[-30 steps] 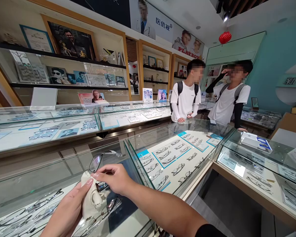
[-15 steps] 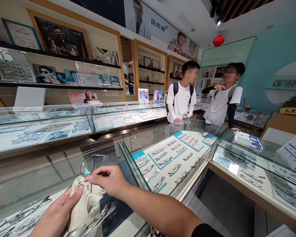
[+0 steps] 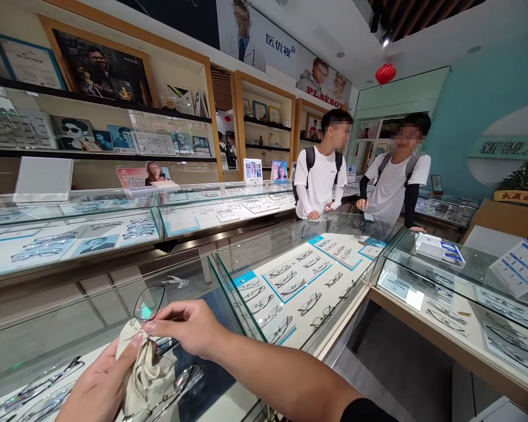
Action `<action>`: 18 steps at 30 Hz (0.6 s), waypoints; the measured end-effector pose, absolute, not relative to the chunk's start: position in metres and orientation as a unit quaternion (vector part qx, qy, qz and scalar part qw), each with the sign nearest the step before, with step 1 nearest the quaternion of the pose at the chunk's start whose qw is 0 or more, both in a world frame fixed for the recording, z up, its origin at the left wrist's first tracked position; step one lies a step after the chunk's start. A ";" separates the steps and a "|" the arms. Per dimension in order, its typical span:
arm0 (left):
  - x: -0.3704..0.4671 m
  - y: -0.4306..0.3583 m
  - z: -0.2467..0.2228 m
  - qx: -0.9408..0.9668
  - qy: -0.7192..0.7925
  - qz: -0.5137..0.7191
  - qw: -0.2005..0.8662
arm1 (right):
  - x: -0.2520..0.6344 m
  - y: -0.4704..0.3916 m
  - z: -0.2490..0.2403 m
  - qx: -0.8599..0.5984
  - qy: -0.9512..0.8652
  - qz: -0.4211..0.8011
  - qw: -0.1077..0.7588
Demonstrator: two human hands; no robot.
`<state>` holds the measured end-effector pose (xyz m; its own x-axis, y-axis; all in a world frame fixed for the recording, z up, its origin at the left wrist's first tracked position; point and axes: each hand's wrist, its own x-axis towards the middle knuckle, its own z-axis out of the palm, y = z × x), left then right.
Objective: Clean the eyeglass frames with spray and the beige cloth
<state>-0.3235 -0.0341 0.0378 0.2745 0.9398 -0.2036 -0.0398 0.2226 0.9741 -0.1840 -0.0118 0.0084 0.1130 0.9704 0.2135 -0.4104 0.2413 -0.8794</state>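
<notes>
A pair of glasses (image 3: 148, 303) is held up over the counter's glass top, one clear lens upright with a greenish reflection. My right hand (image 3: 194, 329) pinches the frame just beside that lens, thumb against forefinger. At lower left, my left hand (image 3: 100, 378) is closed on a crumpled cream cloth (image 3: 147, 378), thumb on top. The cloth bunches around the lower part of the glasses, so the other lens is hidden. Part of the dark frame shows below my right fingers. Beneath both hands, several glasses (image 3: 48, 384) lie inside the display counter.
A glass display case (image 3: 310, 281) with rows of glasses adjoins on the right. Two people in white shirts, one (image 3: 320, 170) nearer and one (image 3: 396, 176) farther right, stand behind it. A white box (image 3: 440, 251) and a printed stand (image 3: 521, 264) sit on the right counter.
The glasses and both hands have shifted slightly left and down in view, and the cloth is bunched differently. The farther person has lowered a raised hand to the counter.
</notes>
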 end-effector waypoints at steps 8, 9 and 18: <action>-0.328 -0.026 0.031 0.475 0.458 0.390 0.643 | -0.179 -0.014 0.016 -0.341 -0.414 0.519 0.665; -0.329 -0.026 0.032 0.474 0.455 0.385 0.648 | -0.178 -0.014 0.017 -0.344 -0.411 0.519 0.666; -0.329 -0.034 0.040 0.514 0.425 0.363 0.650 | -0.176 -0.011 0.016 -0.337 -0.384 0.536 0.672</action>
<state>-0.3294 -0.0337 0.0401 0.3746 0.9097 -0.1791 -0.0359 0.2072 0.9776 -0.1757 -0.0110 0.0158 0.1312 0.9790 0.1557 -0.4613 0.1994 -0.8646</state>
